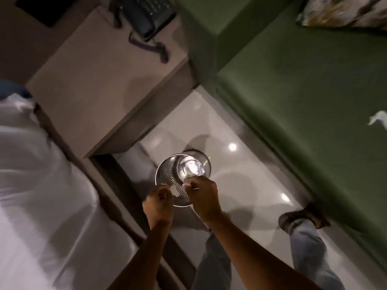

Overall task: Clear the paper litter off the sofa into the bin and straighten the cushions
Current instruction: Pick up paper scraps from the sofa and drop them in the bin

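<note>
Hotel rm: bed [31, 185], desk phone [146, 15], green sofa [314, 101].

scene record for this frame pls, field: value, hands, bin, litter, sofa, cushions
left hand: at the near rim of the bin, fingers curled; grip unclear
right hand: over the bin mouth, pinching something small and white
bin: perforated metal, on the glossy floor between bedside table and sofa
bin contents: none visible, shiny bare bottom
sofa: green, to the right
paper litter: one white scrap on the sofa seat
cushion: patterned, top right, blurred
telephone: on the bedside table
</note>
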A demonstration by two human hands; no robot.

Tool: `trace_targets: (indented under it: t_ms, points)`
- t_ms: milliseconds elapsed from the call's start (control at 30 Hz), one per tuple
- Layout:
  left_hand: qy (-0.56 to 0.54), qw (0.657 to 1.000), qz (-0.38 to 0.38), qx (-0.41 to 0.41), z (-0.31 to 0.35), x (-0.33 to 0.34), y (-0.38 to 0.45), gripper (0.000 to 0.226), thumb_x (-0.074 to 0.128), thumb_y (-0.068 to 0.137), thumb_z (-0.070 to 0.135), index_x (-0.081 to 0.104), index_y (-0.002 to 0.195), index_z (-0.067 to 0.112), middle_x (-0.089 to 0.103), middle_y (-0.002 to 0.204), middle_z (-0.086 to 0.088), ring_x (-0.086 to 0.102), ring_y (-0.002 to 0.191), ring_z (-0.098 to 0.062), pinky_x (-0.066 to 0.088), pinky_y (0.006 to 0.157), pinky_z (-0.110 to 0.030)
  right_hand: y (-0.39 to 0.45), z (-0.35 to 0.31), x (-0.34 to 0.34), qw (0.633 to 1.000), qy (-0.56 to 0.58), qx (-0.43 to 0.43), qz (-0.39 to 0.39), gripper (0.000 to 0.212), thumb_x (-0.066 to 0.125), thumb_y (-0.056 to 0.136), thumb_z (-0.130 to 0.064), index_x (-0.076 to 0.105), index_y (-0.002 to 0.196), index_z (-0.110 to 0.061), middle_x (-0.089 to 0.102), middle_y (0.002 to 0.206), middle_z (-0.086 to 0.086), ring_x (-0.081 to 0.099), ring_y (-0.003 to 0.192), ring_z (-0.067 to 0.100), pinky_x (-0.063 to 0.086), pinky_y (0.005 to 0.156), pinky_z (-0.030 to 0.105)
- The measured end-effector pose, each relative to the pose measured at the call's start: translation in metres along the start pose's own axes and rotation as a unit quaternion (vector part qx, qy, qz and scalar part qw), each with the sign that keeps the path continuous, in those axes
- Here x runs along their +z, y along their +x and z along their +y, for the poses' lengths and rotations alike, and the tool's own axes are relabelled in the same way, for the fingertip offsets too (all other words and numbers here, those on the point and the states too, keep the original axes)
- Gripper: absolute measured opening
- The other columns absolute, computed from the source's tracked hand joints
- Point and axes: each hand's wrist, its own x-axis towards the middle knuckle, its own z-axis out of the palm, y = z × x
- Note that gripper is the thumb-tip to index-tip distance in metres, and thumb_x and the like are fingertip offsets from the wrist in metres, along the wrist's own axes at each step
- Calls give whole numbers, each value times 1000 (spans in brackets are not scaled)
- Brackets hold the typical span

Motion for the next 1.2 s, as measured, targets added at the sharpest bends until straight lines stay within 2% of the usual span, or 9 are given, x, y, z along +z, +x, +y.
trace_targets:
  t_ms: [67, 133, 200, 400, 533, 667, 900, 1067, 1200]
  points:
    - [10, 1000, -19, -9, -15, 5, 6, 22, 73, 90, 10, 79, 111, 14, 80, 103, -20, 73, 98, -46, 56, 82, -42, 5, -1, 22, 998, -20, 51, -38, 26, 76, 97, -17, 78, 121, -10, 83, 113, 12, 79, 104, 31, 62, 93, 48]
    - [8, 998, -37, -43, -22, 10, 9, 34, 67, 92, 13, 72, 125, 17, 77, 114, -19, 69, 108, -46, 55, 90, -46, 1, 3, 33, 992, -12, 97, -74, 67, 80, 95, -15, 52, 155, -10, 72, 142, 11, 74, 125, 29, 57, 107, 46]
    - [-9, 997, -47, -57, -23, 15, 12, 36, 62, 93, 12, 70, 128, 16, 76, 118, -20, 68, 112, -46, 54, 93, -48, -7, 6, 40, 990, -38, 109, -86, 87, 80, 93, -8, 33, 167, -12, 61, 156, 9, 65, 138, 30, 53, 112, 47]
    - [-39, 997, -70, 5, -14, 14, 7, 38, 61, 98, 13, 64, 136, 14, 70, 133, -16, 67, 120, -40, 55, 99, -48, -28, 10, 33, 994, -69, 83, -19, 79, 71, 86, 6, 49, 159, -13, 62, 156, 14, 64, 138, 37, 58, 108, 47]
    - [-3, 997, -76, 21, -2, 9, -2, 43, 60, 99, 14, 60, 141, 11, 63, 142, -17, 58, 130, -41, 49, 107, -52, -36, 3, 10, 996, -40, 78, 3, 67, 75, 86, -14, 59, 152, -10, 69, 147, 13, 70, 130, 34, 59, 105, 47]
    - [-6, 998, -54, 32, 26, 4, -20, 47, 57, 103, 22, 54, 149, 16, 57, 151, -13, 52, 135, -40, 45, 112, -50, -37, -13, -28, 998, -11, 61, 6, 65, 61, 90, -44, 63, 146, -12, 72, 142, 11, 70, 128, 31, 60, 107, 47]
    - [3, 995, -56, 83, 103, 8, -65, 54, 51, 107, 34, 44, 156, 11, 42, 163, -18, 36, 151, -39, 27, 125, -56, -43, -11, -128, 997, -17, 55, 45, 61, 75, 96, -15, 55, 153, -19, 67, 145, 4, 68, 125, 22, 60, 104, 45]
    - [13, 988, -74, 131, 185, 31, -114, 57, 52, 107, 37, 41, 157, 10, 40, 164, -15, 32, 154, -35, 22, 128, -47, -52, 3, -224, 992, -17, 69, 105, 63, 74, 99, -13, 52, 156, -24, 64, 149, -2, 66, 130, 17, 59, 107, 41]
    - [32, 974, -99, 204, 256, 67, -158, 59, 48, 108, 41, 38, 159, 15, 39, 166, -12, 32, 154, -32, 26, 127, -47, -55, 30, -307, 982, -35, 86, 164, 57, 77, 96, -11, 59, 150, -12, 68, 145, 12, 70, 127, 32, 58, 109, 50]
